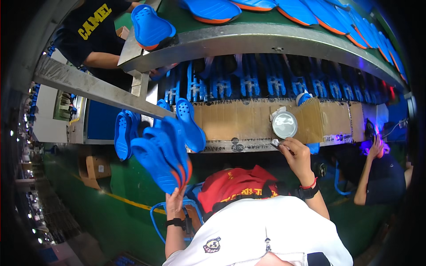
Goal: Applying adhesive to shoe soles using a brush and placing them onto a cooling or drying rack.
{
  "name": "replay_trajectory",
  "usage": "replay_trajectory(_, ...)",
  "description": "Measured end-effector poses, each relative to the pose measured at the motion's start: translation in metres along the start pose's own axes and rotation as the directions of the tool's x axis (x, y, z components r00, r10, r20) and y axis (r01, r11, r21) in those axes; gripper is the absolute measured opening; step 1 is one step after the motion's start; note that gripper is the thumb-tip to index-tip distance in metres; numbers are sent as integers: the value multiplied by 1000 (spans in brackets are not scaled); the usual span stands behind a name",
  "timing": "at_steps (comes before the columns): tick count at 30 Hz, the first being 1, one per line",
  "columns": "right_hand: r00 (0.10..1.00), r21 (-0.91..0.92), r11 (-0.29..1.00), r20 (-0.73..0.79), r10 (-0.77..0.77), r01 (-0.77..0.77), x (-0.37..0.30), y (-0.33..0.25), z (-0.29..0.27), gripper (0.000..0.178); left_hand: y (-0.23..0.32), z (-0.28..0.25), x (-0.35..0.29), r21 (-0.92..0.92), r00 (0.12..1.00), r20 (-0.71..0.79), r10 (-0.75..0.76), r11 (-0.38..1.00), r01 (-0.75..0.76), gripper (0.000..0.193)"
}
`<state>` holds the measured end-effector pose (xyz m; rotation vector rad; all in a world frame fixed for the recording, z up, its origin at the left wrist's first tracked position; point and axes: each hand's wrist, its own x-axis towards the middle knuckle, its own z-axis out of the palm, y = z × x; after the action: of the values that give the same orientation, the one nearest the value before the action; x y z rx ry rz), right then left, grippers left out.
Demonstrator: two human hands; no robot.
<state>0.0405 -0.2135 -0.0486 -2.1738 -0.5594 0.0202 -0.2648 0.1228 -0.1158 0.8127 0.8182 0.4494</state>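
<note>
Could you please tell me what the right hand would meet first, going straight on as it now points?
The right hand would probably meet the round pale container on the cardboard first, though the hand's height is unclear.

A green floor [120, 230], crossed at left by a yellow line [126, 200], lay beneath the cardboard-topped bench [239, 119]; a steel-edged green shelf [248, 37] stretched along the far side, and purple light [378, 129] glowed at right.

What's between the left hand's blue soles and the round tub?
The head view shows another blue shoe sole, then brown cardboard before the round tub.
</note>
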Motion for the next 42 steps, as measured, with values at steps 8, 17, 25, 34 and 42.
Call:
replay_trajectory(8,999,-1,1000,-31,9,-9,2,34,-6,9,-77,143,86,-89,945,227,-235,961,260,45)
replay_trajectory(17,999,-134,991,-48,23,-29,15,80,-4,9,-159,204,111,-140,918,189,-349,915,377,38)
replay_trajectory(25,997,-314,946,18,-81,82,27,113,20,10,-163,193,126,859,960,256,111,430,-279,72)
replay_trajectory(34,985,-373,915,132,-110,153,30,120,31,13,-81,214,128,706,916,234,-326,704,71,52)
replay_trajectory(42,994,-342,933,39,-106,112,27,117,27,14,-36,238,72,536,841,471,-267,844,-32,66)
